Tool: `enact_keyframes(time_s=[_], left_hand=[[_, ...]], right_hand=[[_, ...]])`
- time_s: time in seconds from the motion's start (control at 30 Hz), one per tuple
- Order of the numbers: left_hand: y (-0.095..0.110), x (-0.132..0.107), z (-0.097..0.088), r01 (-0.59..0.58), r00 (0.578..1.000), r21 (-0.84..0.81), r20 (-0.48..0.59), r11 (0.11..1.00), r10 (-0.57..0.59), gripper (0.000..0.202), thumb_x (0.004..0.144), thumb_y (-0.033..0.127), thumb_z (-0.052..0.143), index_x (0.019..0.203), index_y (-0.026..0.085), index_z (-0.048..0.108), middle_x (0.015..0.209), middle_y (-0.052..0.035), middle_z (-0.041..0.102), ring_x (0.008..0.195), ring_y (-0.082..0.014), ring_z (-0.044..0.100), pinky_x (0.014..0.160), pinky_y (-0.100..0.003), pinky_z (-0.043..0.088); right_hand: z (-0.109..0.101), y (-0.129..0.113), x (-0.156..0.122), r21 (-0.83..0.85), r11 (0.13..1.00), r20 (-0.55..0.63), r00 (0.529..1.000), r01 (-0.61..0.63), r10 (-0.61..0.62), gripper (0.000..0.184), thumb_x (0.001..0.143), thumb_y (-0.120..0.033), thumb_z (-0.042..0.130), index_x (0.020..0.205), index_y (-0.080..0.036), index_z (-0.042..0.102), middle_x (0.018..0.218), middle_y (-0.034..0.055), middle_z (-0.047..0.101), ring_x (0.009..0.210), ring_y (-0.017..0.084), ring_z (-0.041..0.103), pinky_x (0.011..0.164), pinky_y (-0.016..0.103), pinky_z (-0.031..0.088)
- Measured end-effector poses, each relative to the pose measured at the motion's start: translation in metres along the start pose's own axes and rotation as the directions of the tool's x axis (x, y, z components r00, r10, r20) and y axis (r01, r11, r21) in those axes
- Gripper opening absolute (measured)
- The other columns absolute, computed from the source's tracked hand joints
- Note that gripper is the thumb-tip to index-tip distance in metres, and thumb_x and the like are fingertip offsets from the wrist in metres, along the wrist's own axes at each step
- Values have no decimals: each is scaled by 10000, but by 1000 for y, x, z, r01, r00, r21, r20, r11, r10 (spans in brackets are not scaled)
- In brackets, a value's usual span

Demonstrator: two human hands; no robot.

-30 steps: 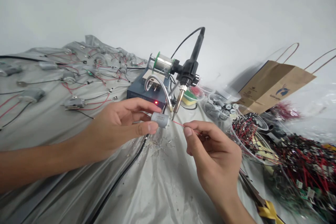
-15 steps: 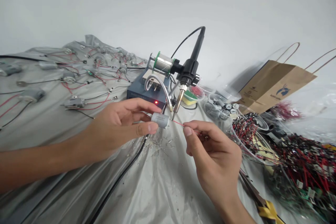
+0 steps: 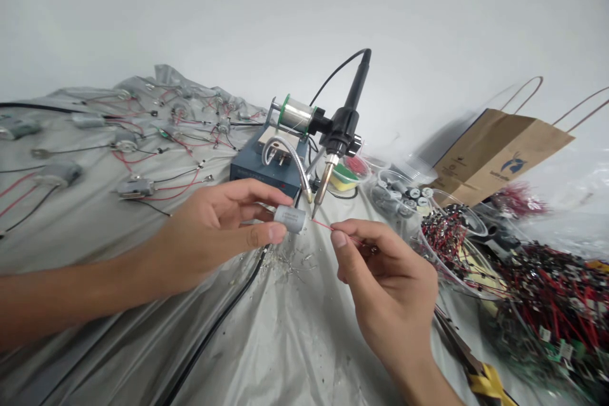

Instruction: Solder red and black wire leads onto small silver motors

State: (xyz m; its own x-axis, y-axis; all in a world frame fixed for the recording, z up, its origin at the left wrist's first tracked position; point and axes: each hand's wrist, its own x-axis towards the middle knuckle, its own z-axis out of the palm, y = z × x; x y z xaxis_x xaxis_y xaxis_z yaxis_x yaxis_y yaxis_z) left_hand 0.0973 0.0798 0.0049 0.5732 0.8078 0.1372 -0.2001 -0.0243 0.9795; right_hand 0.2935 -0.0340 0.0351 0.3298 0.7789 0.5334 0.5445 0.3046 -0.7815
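Note:
My left hand (image 3: 216, 231) pinches a small grey cylindrical motor (image 3: 290, 218) between thumb and fingers. My right hand (image 3: 385, 279) pinches a thin red wire (image 3: 323, 225) whose free end reaches the motor's right end. Just above that meeting point hangs the tip of a black soldering iron (image 3: 339, 139), clamped on a blue station (image 3: 264, 168) with a solder spool (image 3: 295, 115) and a bent metal feed tube (image 3: 290, 155).
Grey plastic sheeting (image 3: 285, 342) covers the table. Several wired motors (image 3: 136, 187) lie at the left. Clear tubs of parts (image 3: 404, 196), piles of red and black wires (image 3: 547, 292), a brown paper bag (image 3: 495, 152) and yellow-handled pliers (image 3: 485, 380) crowd the right. A black cable (image 3: 214, 327) runs forward.
Both hands stay almost still; the red light on the station's front is no longer visible behind my left fingers.

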Motion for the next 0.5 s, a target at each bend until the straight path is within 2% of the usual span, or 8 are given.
enact_keyframes(time_s=[0.13, 0.27, 0.5], left_hand=[[-1, 0, 0, -10, 1000, -2, 7, 1000, 10, 273, 842, 359, 935, 1081, 298, 819, 863, 30, 836, 772, -114, 730, 667, -163, 558], [-2, 0, -1, 9, 1000, -10, 13, 1000, -9, 304, 841, 372, 938, 1111, 305, 814, 931, 18, 849, 834, -127, 748, 729, -184, 585], [1, -1, -3, -20, 1000, 64, -21, 998, 22, 292, 849, 395, 931, 1104, 310, 816, 828, 53, 801, 699, -83, 676, 601, -145, 496]], right_hand=[[0, 1, -1, 6, 1000, 6, 1000, -3, 3, 54, 944, -219, 763, 919, -248, 801, 664, -53, 704, 523, 62, 539, 472, 178, 414], [-1, 0, -2, -4, 1000, 10, 1000, 7, -7, 63, 943, -211, 760, 908, -247, 797, 655, -57, 698, 521, 59, 530, 473, 177, 404], [1, -1, 0, 11, 1000, 5, 1000, 17, -17, 55, 940, -206, 758, 916, -240, 794, 658, -57, 699, 519, 56, 526, 468, 175, 396]])
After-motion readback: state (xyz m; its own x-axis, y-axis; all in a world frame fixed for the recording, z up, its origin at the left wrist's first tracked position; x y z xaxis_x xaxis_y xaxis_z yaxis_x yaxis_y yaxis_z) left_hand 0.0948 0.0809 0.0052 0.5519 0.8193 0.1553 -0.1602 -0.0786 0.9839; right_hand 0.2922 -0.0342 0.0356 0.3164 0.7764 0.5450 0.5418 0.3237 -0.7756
